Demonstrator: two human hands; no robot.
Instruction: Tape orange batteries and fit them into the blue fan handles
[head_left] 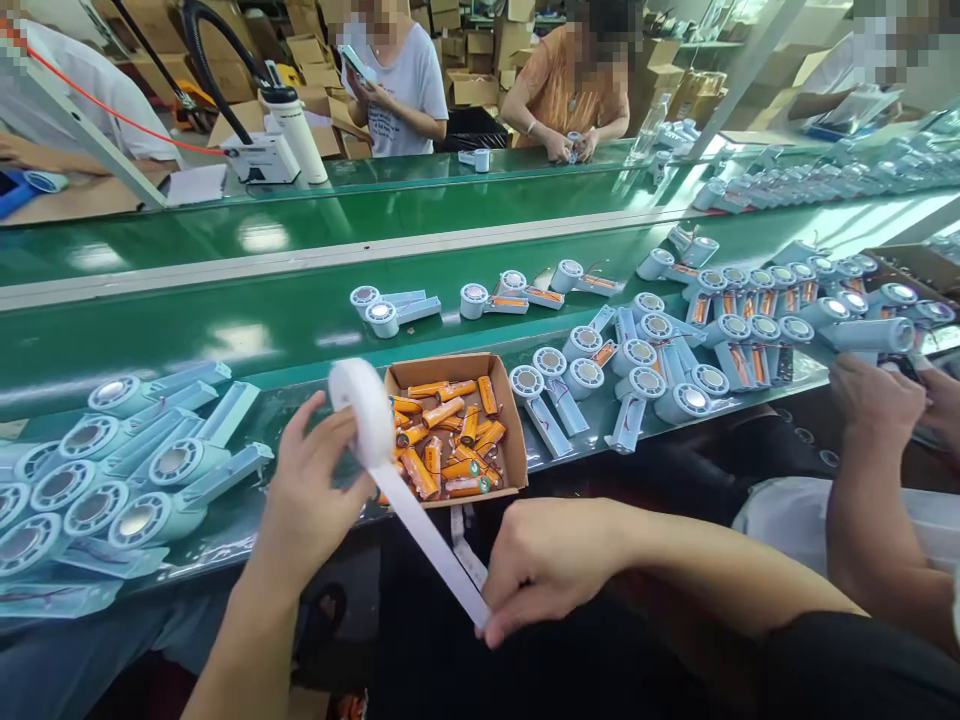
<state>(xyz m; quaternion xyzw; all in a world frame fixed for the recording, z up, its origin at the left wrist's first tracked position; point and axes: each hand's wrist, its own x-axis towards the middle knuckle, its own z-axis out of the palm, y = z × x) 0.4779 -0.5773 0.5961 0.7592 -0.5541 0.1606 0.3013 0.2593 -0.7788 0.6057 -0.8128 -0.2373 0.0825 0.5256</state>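
Observation:
My left hand [307, 490] grips a white roll of tape [362, 410], held up in front of the bench edge. A strip of white tape [435, 545] runs down and to the right from the roll to my right hand [544, 565], whose fingers pinch the strip's free end. Just behind the roll sits an open cardboard box [508, 410] with several orange batteries [450, 440] in it.
Pale blue hand-fan bodies lie in a heap at the left [112, 470] and in rows at the right [675, 360] on the green bench [285, 330]. A co-worker's hands [877, 400] work at the right. Other people stand across the conveyor, with cardboard boxes behind them.

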